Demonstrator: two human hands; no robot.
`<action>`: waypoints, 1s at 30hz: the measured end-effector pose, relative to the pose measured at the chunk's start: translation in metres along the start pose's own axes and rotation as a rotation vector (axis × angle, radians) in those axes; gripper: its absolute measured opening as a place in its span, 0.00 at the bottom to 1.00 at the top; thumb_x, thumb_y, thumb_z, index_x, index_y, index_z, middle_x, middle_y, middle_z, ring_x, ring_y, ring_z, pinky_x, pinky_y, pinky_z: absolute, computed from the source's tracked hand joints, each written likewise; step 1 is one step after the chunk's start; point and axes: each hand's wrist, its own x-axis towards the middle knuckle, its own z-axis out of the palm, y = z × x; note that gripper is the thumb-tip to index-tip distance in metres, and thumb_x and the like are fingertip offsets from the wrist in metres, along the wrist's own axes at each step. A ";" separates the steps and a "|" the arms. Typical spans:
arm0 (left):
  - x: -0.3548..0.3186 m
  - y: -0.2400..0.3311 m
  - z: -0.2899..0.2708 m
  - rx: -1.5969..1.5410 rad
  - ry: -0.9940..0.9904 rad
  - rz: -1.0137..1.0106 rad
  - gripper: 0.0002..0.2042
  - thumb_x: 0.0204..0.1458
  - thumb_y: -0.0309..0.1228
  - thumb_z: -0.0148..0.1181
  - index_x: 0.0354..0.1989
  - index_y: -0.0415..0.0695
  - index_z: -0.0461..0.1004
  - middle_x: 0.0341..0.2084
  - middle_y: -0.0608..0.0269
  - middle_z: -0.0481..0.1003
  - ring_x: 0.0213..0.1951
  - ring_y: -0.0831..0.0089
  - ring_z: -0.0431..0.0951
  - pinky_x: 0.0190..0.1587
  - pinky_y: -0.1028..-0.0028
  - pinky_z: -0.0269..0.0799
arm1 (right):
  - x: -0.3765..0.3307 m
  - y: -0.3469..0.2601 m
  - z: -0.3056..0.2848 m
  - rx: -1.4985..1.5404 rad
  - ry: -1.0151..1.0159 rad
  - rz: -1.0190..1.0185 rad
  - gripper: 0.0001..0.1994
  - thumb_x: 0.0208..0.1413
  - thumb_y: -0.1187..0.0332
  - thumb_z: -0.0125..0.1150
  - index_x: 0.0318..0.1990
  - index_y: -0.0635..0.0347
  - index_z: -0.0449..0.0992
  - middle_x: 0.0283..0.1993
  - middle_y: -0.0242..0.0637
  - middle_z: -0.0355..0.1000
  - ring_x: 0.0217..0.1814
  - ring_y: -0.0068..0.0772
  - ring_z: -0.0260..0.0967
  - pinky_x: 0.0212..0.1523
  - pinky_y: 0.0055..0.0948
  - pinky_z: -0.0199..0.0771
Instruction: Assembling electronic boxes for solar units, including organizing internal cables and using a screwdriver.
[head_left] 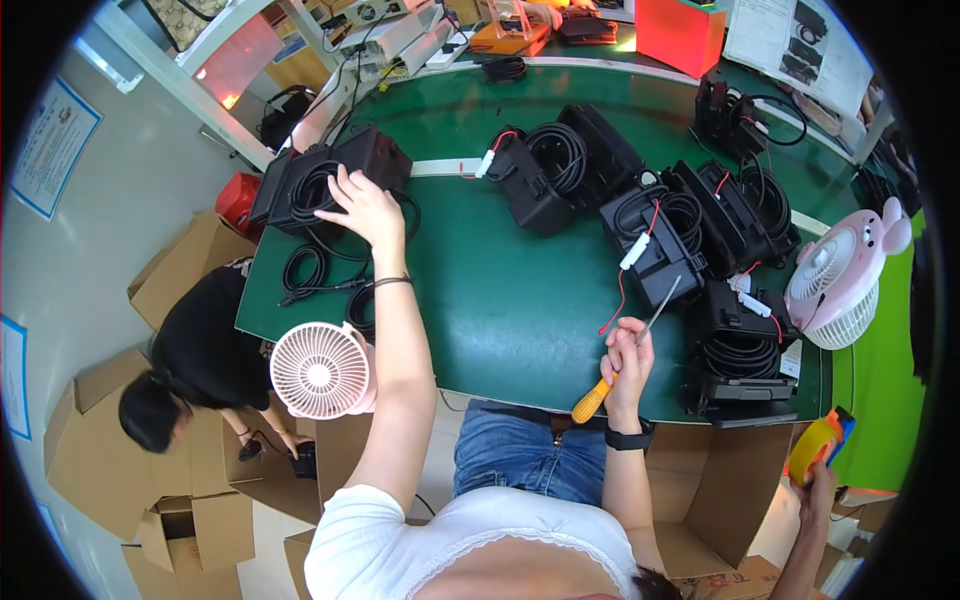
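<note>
My left hand (366, 208) reaches to the far left of the table, fingers spread over a coiled black cable (308, 194) in an open black box (380, 160). Whether the fingertips press on the cable, I cannot tell. Close to my body, my right hand (628, 362) is closed round a screwdriver (594, 400) with a yellow handle. Its metal shaft points up and to the right, its tip near a black box (672, 268) that holds coiled cable and a white connector (635, 250) with red wire.
More black boxes (545, 185) with coiled cables stand across the green table (480, 300). A pink fan (320, 370) sits at the near left edge, another pink fan (835, 270) at right. A co-worker (205, 330) bends over cardboard boxes; another person's hand (815, 490) holds yellow tape (815, 450).
</note>
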 end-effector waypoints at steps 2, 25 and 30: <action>0.008 0.000 -0.003 -0.015 -0.051 0.017 0.32 0.38 0.39 0.75 0.52 0.47 0.67 0.62 0.61 0.62 0.66 0.58 0.59 0.62 0.28 0.44 | 0.001 0.000 0.002 -0.009 0.010 -0.003 0.07 0.65 0.71 0.51 0.47 0.59 0.70 0.32 0.30 0.65 0.19 0.08 0.47 0.13 0.10 0.49; 0.020 0.006 -0.016 -0.339 0.322 0.100 0.18 0.52 0.40 0.66 0.49 0.48 0.76 0.53 0.53 0.69 0.59 0.51 0.64 0.63 0.48 0.56 | 0.000 -0.002 0.004 -0.039 0.005 0.007 0.07 0.63 0.71 0.52 0.46 0.59 0.69 0.31 0.30 0.65 0.19 0.08 0.47 0.13 0.10 0.49; -0.002 0.075 -0.062 -1.090 -0.024 0.499 0.21 0.46 0.36 0.69 0.49 0.47 0.74 0.53 0.57 0.70 0.57 0.54 0.67 0.59 0.58 0.63 | 0.001 -0.002 0.005 -0.039 -0.002 0.027 0.06 0.63 0.74 0.51 0.46 0.60 0.69 0.32 0.31 0.67 0.18 0.08 0.47 0.13 0.11 0.51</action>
